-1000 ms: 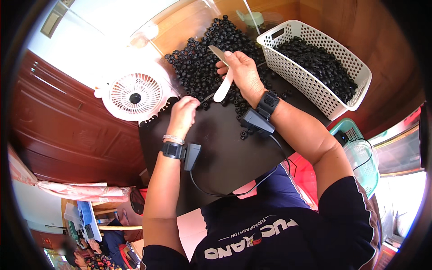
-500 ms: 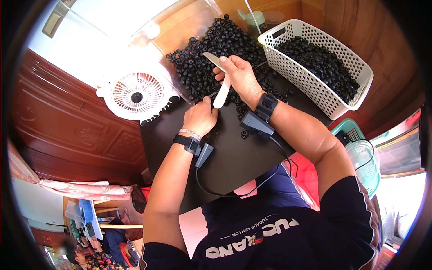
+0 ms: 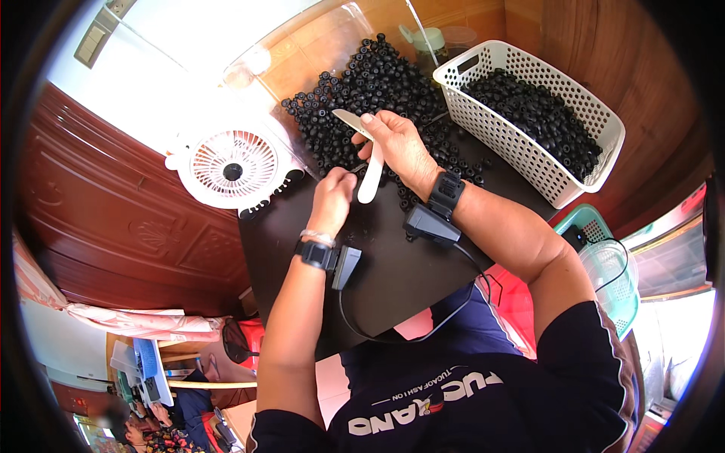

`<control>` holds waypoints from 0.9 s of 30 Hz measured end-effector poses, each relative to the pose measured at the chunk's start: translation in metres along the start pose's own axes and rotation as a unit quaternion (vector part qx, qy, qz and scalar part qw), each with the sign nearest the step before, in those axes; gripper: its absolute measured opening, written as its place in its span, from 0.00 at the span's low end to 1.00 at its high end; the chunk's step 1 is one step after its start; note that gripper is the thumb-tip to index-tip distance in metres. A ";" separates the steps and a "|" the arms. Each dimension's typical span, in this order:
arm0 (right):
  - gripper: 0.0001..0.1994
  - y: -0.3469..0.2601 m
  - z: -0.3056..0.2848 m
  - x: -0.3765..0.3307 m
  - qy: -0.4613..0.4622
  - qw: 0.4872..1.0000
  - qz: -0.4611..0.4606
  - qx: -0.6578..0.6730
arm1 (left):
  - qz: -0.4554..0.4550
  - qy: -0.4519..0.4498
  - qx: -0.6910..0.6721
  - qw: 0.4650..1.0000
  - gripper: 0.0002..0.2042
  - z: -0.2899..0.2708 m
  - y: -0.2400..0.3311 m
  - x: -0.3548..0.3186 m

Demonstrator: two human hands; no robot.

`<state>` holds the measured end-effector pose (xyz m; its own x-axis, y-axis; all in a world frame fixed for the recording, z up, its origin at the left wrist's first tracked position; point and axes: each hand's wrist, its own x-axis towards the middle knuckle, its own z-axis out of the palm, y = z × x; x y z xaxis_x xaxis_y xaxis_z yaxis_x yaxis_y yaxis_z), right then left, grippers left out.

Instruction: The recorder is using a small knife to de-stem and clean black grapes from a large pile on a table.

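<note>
My right hand (image 3: 408, 151) is closed round a knife (image 3: 371, 178) with a white handle. Its pale blade points up and left over a heap of small black ring-like pieces (image 3: 381, 83). My left hand (image 3: 331, 202) is at the heap's near edge, left of the knife handle and apart from it. The left fingers are curled in, and whatever they may hold is hidden. More black pieces lie loose beside and under my right wrist.
A white perforated basket (image 3: 521, 147) at the right holds many black pieces. At the left stands a white fan (image 3: 232, 170). A clear panel rises behind the heap on the dark table (image 3: 377, 287). Cables hang from devices on both my wrists. Green baskets (image 3: 596, 226) stand lower right.
My left hand has drawn a little toward me and turned at the wrist. The knife stays in my right hand, tilted slightly differently. The whole view has shifted slightly.
</note>
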<state>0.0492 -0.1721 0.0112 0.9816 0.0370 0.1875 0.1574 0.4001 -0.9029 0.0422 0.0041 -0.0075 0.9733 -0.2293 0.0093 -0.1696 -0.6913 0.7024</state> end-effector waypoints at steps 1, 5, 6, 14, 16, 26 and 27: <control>0.14 0.000 0.000 -0.002 0.002 1.000 0.001 -0.001 | -0.065 -0.019 -0.237 0.969 0.11 -0.003 0.001 -0.006; 0.15 -0.002 0.014 -0.016 -0.098 0.994 0.043 0.017 | -0.003 0.026 -0.500 0.865 0.11 -0.002 0.010 -0.036; 0.15 0.003 0.016 -0.019 -0.126 0.991 0.049 0.000 | 0.006 0.035 -0.521 0.853 0.12 0.001 0.008 -0.039; 0.14 0.021 0.022 -0.022 -0.161 0.983 0.069 -0.052 | -0.001 0.085 -0.541 0.837 0.12 0.019 -0.011 -0.038; 0.13 0.025 0.023 -0.021 -0.156 0.985 0.064 -0.045 | -0.014 0.099 -0.542 0.834 0.12 0.022 -0.011 -0.036; 0.13 0.019 0.027 -0.026 -0.138 0.989 0.030 -0.033 | 0.015 0.101 -0.465 0.879 0.14 0.013 -0.005 -0.038; 0.13 0.018 0.027 -0.027 -0.140 0.989 0.039 -0.023 | 0.015 0.102 -0.465 0.879 0.14 0.013 -0.004 -0.038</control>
<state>0.0229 -0.1408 0.0006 0.9231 0.3212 0.2113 0.0942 0.3440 -0.9342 0.0040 0.0069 -0.0195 0.9942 -0.0447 0.0979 -0.0875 0.1935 0.9772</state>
